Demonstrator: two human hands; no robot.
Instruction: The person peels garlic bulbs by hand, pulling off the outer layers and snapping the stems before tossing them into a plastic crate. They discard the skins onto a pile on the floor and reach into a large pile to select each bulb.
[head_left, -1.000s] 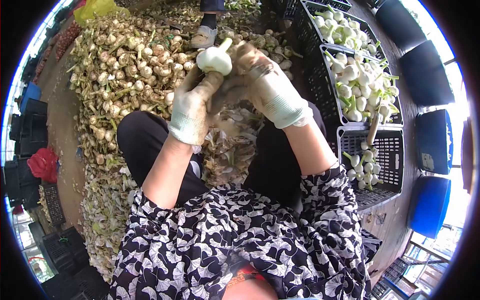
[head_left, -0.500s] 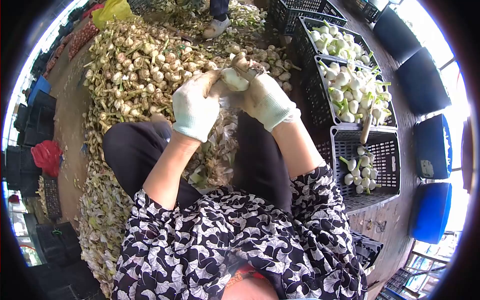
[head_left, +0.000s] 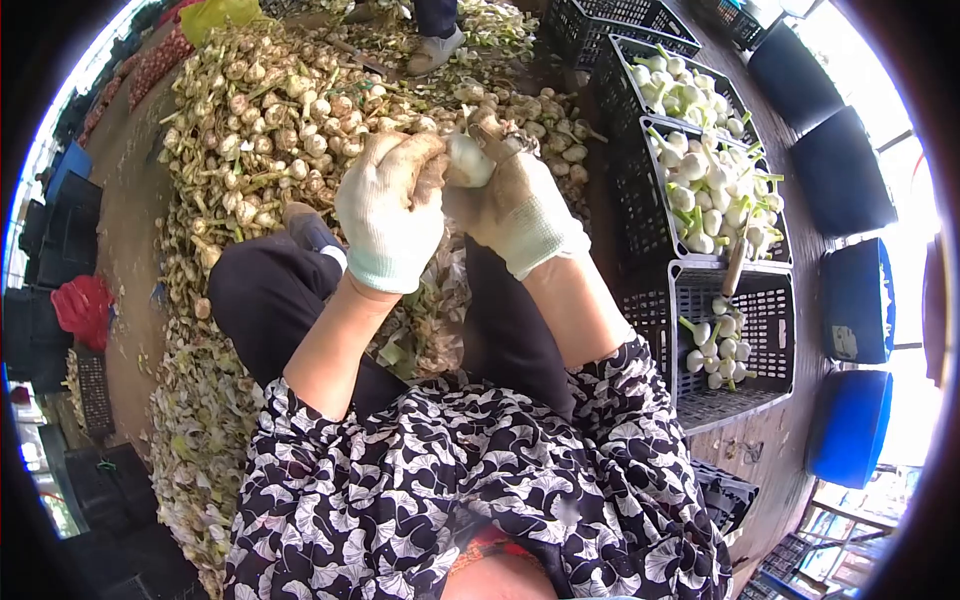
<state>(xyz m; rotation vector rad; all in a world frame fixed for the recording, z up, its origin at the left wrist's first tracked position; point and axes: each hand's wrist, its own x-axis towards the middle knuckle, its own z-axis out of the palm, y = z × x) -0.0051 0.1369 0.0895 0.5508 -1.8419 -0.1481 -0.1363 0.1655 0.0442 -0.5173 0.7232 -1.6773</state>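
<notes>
A white garlic bulb (head_left: pixel 467 162) is held up between my two gloved hands, above my lap. My left hand (head_left: pixel 390 210), in a soiled white knit glove, is curled closed against the bulb's left side. On the other side my right hand (head_left: pixel 525 205) is closed around it, with dark, dirty root or skin bits (head_left: pixel 517 137) at its fingertips. Some of the bulb is hidden by the fingers. Beyond the hands spreads a big heap of unpeeled garlic (head_left: pixel 270 130), and loose peelings (head_left: pixel 430 310) lie between my legs.
At right stand black crates, two filled with cleaned garlic (head_left: pixel 705 195); a nearer crate (head_left: pixel 735 395) holds several bulbs and a wooden-handled tool (head_left: pixel 735 268). Blue containers (head_left: pixel 850 425) line the far right. Another person's shoe (head_left: pixel 435 52) is beyond the heap. Peelings (head_left: pixel 205 430) cover the floor at left.
My left fingers have curled in more and the hand has turned on the bulb. My right hand has shifted slightly left. The view has tilted a little.
</notes>
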